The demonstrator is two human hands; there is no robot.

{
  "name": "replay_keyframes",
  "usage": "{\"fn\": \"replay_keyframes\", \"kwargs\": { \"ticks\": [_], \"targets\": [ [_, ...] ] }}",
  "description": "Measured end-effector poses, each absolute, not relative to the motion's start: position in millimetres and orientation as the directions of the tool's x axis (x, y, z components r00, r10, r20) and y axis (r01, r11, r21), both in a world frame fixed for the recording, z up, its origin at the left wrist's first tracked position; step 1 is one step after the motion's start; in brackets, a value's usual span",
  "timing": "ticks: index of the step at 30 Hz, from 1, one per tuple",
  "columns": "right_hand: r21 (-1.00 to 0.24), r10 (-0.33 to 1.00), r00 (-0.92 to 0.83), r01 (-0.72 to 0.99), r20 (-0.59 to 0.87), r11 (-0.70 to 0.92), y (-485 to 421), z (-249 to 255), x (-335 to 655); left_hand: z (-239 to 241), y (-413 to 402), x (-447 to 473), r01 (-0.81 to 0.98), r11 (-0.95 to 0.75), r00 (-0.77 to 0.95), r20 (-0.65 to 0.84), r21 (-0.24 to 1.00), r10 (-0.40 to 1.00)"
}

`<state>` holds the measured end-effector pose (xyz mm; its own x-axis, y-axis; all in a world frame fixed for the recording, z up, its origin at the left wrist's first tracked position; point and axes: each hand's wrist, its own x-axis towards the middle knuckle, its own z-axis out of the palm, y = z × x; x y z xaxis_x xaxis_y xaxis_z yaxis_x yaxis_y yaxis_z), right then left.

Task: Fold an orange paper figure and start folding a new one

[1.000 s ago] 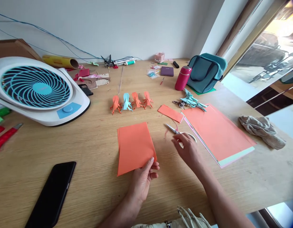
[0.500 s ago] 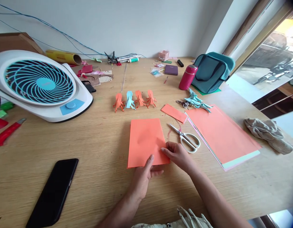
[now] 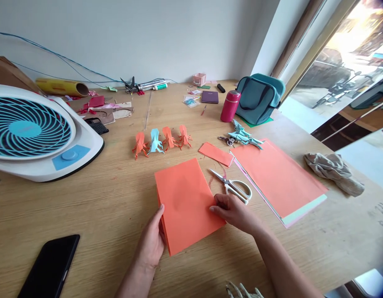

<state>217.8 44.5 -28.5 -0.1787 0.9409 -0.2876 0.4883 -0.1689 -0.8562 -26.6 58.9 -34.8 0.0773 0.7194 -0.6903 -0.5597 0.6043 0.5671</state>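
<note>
Hands (image 3: 152,241) clamped on opposite edges of smooth rectangular orange paper (image 3: 188,203), white-looped scissors (image 3: 227,182) alongside, wood-grained table (image 3: 116,211)

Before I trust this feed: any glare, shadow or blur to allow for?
Head view: glare washes out the outdoor area at upper right; head view: a soft, darker patch lies on the orange paper; head view: the scissors look reasonably sharp.
</note>
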Motion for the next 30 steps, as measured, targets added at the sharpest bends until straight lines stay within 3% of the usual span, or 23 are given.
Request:
{"fn": "replay_keyframes", "kwargs": {
  "ticks": [11,17,30],
  "targets": [
    [-0.798,0.996,-0.004,0.599,-0.094,-0.073,44,-27,210,-35,59,-20,-0.62,0.51,0.109,-0.578,0.596,0.808],
    [-0.779,0.99,0.141,0.618,-0.023,-0.106,45,-25,232,-38,59,-19,-0.616,0.462,0.023,-0.572,0.638,0.82],
    [-0.66,0.89,0.453,0.655,-0.047,-0.368,53,-17,401,-47,61,-21,-0.675,0.481,0.042,-0.622,0.559,0.782]
  ]
}}
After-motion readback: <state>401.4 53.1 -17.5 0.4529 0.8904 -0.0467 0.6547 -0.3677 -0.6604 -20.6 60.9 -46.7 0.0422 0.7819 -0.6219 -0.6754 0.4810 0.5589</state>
